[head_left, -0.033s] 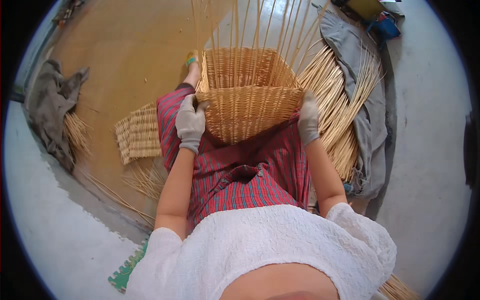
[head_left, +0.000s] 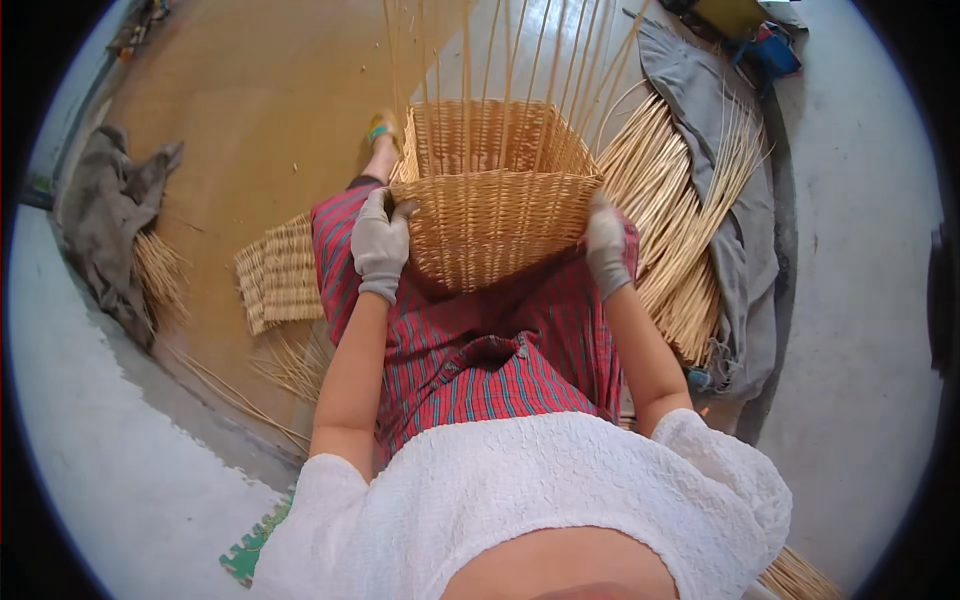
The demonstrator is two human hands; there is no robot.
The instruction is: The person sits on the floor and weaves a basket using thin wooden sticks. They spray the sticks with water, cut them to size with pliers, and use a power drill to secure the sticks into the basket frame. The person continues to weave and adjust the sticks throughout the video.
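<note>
A square wicker basket (head_left: pixel 500 232) stands tilted at my lap, its near wall facing me and its opening turned up and away. Long upright stakes (head_left: pixel 512 60) rise from its rim toward the top of the view. My left hand (head_left: pixel 380 242), in a pale grey glove, grips the near left corner, thumb on the near wall. At the near right corner, my gloved right hand (head_left: pixel 606 240) holds the side. The fingers of both hands are partly hidden behind the basket walls. A striped red cloth (head_left: pixel 480 375) covers my legs beneath it.
A large bundle of cane strips (head_left: pixel 672 200) lies on grey cloth (head_left: pixel 755 300) to the right. Left of my legs are a flat woven piece (head_left: pixel 280 272), loose strips (head_left: pixel 290 365) and a crumpled dark cloth (head_left: pixel 105 225). A blue container (head_left: pixel 772 55) stands far right.
My right hand has shifted slightly left and down along the basket's right side. The basket has tipped or turned a little; my left hand has hardly moved.
</note>
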